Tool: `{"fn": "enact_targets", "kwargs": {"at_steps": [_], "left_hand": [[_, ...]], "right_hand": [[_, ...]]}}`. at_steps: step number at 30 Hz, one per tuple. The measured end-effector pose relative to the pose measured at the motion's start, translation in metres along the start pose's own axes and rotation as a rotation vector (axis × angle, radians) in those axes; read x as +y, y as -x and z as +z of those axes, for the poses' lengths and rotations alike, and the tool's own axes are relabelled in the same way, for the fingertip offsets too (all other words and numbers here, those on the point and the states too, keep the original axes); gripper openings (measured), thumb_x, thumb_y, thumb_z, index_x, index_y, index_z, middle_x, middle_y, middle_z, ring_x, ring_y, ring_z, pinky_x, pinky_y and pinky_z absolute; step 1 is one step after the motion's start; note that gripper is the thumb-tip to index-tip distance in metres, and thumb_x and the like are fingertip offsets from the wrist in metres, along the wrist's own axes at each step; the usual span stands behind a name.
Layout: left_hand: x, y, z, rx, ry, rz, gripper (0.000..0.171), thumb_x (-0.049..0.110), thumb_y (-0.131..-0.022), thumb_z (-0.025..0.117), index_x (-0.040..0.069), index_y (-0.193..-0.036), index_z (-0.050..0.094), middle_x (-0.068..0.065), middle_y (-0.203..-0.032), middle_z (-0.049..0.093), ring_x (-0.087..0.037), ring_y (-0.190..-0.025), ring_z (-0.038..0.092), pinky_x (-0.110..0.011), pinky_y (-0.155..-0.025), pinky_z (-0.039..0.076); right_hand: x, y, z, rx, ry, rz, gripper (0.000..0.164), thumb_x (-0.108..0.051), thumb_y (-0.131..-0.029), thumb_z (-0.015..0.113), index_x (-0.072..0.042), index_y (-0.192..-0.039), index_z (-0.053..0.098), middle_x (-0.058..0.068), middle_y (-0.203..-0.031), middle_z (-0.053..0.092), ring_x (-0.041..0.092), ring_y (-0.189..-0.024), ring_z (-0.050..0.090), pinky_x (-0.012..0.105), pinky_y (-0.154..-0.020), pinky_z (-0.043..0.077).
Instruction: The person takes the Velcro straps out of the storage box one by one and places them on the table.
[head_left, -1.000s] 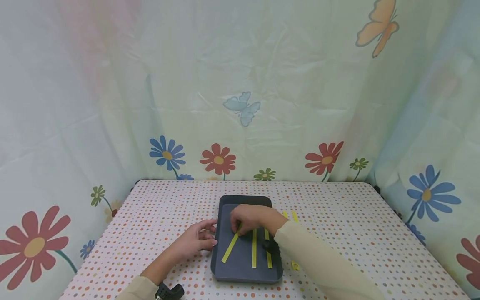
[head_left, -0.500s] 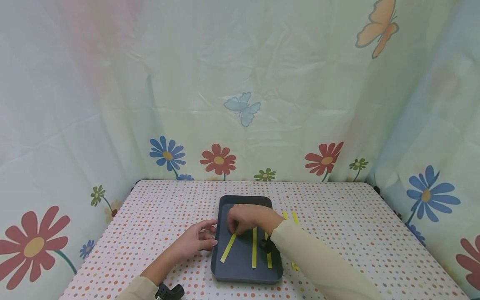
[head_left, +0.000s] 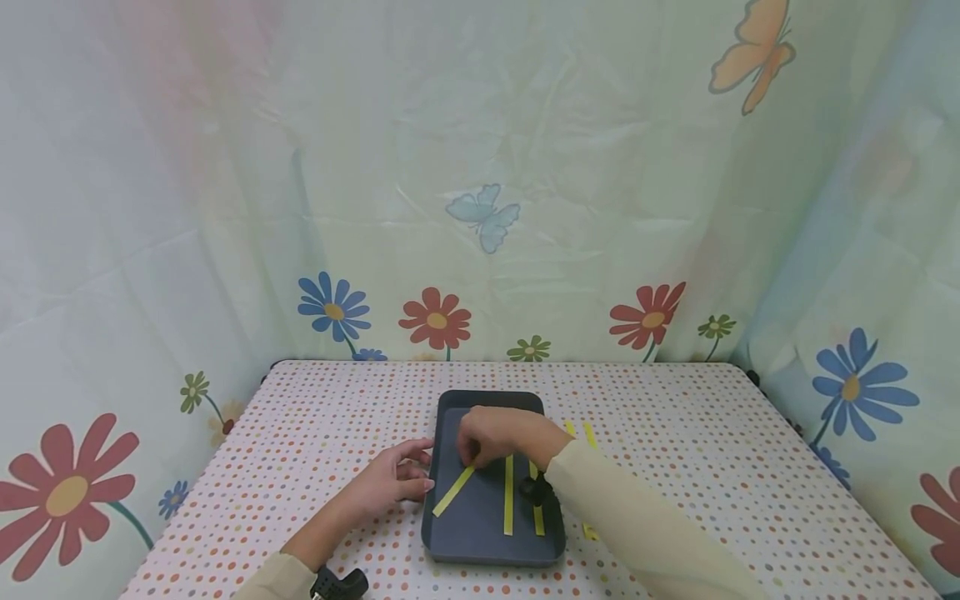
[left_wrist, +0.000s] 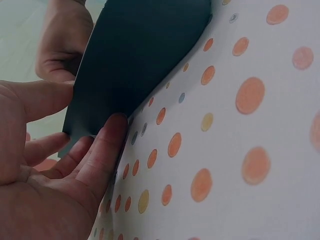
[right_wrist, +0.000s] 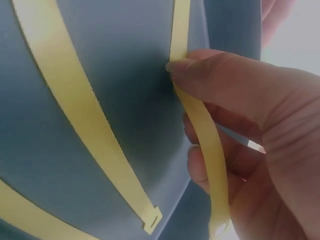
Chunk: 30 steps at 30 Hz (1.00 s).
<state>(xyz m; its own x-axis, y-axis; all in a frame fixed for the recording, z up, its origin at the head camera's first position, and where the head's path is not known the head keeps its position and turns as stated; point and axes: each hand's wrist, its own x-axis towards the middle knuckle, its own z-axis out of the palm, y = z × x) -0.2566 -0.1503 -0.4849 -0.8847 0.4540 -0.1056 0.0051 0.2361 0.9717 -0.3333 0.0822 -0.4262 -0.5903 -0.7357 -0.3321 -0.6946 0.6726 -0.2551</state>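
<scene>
In the head view, my right hand [head_left: 495, 433] is over a dark grey tray [head_left: 468, 537], pinching the upper end of a yellow strap [head_left: 452, 493] that slants down to the left across the tray floor. The right wrist view shows thumb and fingers gripping that strap [right_wrist: 215, 155], one end of it curving along the palm. Two more yellow straps, one [head_left: 508, 500] in the middle and one [head_left: 538, 518] at the right, lie inside the tray; a slotted tip shows on one. My left hand [head_left: 386, 483] touches the tray's left outer wall [left_wrist: 135, 55] with fairly straight fingers.
More yellow straps [head_left: 591, 435] lie on the dotted tabletop [head_left: 645, 392] right of the tray, partly hidden by my right forearm. A flowered curtain [head_left: 480, 283] hangs behind the table and along both sides.
The lower end of the pinched strap has swung left, toward the tray's left wall. My right hand has shifted slightly left; the left hand stays at the tray's side.
</scene>
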Motion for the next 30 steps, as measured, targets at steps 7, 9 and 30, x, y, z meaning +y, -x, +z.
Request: {"fn": "enact_targets", "kwargs": {"at_steps": [7,9,30], "left_hand": [[0.001,0.001,0.0,0.011,-0.005,-0.005,0.068,0.01,-0.095,0.071,0.001,-0.155,0.039,-0.02,-0.133,0.054,-0.015,-0.099,0.066,-0.029,-0.076,0.056],[0.002,0.002,0.0,0.012,-0.009,-0.008,0.068,0.01,-0.096,0.071,0.0,-0.155,0.039,-0.02,-0.133,0.054,-0.015,-0.099,0.065,-0.029,-0.075,0.055],[0.004,0.002,0.0,0.002,-0.026,-0.012,0.067,0.01,-0.096,0.071,0.002,-0.156,0.039,-0.021,-0.136,0.054,-0.017,-0.102,0.065,-0.029,-0.075,0.054]], "right_hand": [[0.001,0.009,-0.004,0.01,-0.013,0.013,0.014,-0.011,-0.088,0.081,-0.024,-0.085,0.079,-0.013,-0.082,0.071,0.003,-0.072,0.06,0.02,-0.069,0.053],[0.002,0.011,-0.006,0.008,-0.016,0.014,0.013,-0.01,-0.088,0.082,-0.023,-0.085,0.08,-0.014,-0.081,0.071,0.002,-0.072,0.06,0.02,-0.069,0.053],[0.02,0.038,-0.009,0.123,-0.117,-0.004,0.008,-0.009,-0.083,0.085,-0.017,-0.086,0.083,-0.012,-0.083,0.075,-0.001,-0.074,0.065,0.02,-0.071,0.056]]}}
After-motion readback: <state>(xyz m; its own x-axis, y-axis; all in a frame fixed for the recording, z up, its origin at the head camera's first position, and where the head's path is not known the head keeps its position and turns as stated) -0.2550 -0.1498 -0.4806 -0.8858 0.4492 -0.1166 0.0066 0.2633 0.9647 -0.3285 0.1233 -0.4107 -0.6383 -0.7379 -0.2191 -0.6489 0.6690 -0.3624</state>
